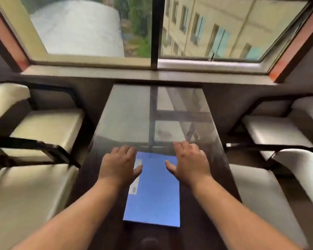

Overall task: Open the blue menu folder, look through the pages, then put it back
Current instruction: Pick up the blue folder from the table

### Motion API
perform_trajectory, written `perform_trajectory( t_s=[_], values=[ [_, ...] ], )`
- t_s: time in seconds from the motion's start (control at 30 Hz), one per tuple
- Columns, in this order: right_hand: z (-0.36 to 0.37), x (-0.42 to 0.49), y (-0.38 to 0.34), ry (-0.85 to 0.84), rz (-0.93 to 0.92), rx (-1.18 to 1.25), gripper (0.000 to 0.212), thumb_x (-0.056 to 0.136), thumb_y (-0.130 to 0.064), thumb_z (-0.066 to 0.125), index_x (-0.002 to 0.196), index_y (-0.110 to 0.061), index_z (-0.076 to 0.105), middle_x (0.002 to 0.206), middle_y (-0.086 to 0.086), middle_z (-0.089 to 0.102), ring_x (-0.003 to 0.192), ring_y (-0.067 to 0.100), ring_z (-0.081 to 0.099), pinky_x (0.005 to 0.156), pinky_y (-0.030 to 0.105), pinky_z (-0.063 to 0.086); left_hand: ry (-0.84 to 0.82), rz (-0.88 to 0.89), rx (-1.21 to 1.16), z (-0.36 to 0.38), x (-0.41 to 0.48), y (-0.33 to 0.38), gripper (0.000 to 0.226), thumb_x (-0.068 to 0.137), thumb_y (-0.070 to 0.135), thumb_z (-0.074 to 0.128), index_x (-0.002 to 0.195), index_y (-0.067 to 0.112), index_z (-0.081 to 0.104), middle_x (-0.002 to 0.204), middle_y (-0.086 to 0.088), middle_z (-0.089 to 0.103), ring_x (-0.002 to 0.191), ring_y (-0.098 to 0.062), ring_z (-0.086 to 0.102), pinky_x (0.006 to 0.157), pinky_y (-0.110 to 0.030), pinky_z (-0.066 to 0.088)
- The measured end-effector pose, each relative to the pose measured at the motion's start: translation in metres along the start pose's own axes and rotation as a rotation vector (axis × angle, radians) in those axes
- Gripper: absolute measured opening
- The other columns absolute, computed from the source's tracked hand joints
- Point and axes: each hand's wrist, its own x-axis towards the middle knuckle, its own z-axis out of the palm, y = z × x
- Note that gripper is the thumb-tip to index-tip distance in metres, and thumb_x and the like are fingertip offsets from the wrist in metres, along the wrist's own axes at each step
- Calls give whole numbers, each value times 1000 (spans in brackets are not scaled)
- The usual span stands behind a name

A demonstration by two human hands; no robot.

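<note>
The blue menu folder [154,192] lies closed and flat on the dark glossy table [134,120], near its front end. A pale label strip runs along the folder's left edge. My left hand [118,164] hovers over the folder's far left corner, palm down, fingers apart. My right hand [189,162] is over the far right corner, palm down as well, with spread fingers. Neither hand grips anything. Whether the palms touch the cover cannot be told.
Cream-cushioned chairs with dark frames stand on the left [42,129] and on the right [276,134] of the narrow table. A window sill [152,74] and a large window lie beyond the table's far end. The tabletop reflects the window.
</note>
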Motion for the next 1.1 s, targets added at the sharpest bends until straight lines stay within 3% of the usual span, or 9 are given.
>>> perform_trajectory(
  t_s=[0.17,0.37,0.53,0.63,0.73,0.87,1.0,1.03,1.1],
  values=[
    [108,-49,-8,-232,-5,-9,79,85,-64,62,146,-16,49,131,12,63,102,38,60,77,47,54,-242,-43,70,102,-47,9,62,89,67,57,130,22,64,123,0,68,107,-29,65,73,-40,53],
    [188,-91,-23,-459,-5,48,84,91,-65,56,159,-23,29,155,10,44,128,41,49,96,50,53,-432,-127,-15,170,-86,19,69,90,68,57,144,26,51,136,1,59,114,-27,62,82,-40,55],
    [219,-107,-27,-562,30,135,85,95,-60,57,162,-26,19,165,8,33,144,45,36,100,48,53,-465,-450,-405,185,-92,28,90,88,59,75,158,17,37,149,-11,52,126,-37,62,101,-48,56],
    [226,-110,-26,-577,19,129,85,96,-58,56,163,-25,16,166,7,32,146,49,31,103,47,53,-472,-651,-560,188,-81,29,98,85,56,81,159,14,32,147,-16,58,126,-40,64,98,-50,57],
    [225,-111,-22,-584,21,137,83,96,-61,53,163,-27,16,165,4,32,145,46,32,101,46,54,-544,-741,-702,192,-71,28,65,94,50,75,140,14,46,132,-11,70,101,-29,68,76,-41,54],
    [214,-107,-13,-472,123,247,76,96,-63,47,160,-28,25,157,-2,43,125,34,48,91,41,56,-436,-709,-955,187,-61,27,10,104,33,62,108,33,53,113,0,73,86,-13,69,63,-31,52],
    [200,-87,8,-373,480,535,82,96,-59,56,161,-22,23,158,5,44,132,33,52,101,45,50,-282,-639,-1135,158,-46,26,20,104,27,64,98,45,58,102,10,76,94,-13,74,71,-33,58],
    [194,-77,14,-378,580,691,81,96,-55,60,160,-21,24,153,6,50,130,32,57,98,46,54,-260,-620,-1171,148,-39,24,20,104,27,65,100,45,59,105,10,77,97,-15,75,78,-39,61],
    [177,-54,22,-388,716,1077,69,99,-40,66,155,-19,31,134,5,63,108,28,70,72,47,65,-207,-579,-1231,127,-23,19,19,105,23,66,106,41,61,111,5,78,101,-20,77,90,-50,63]
  ],
)
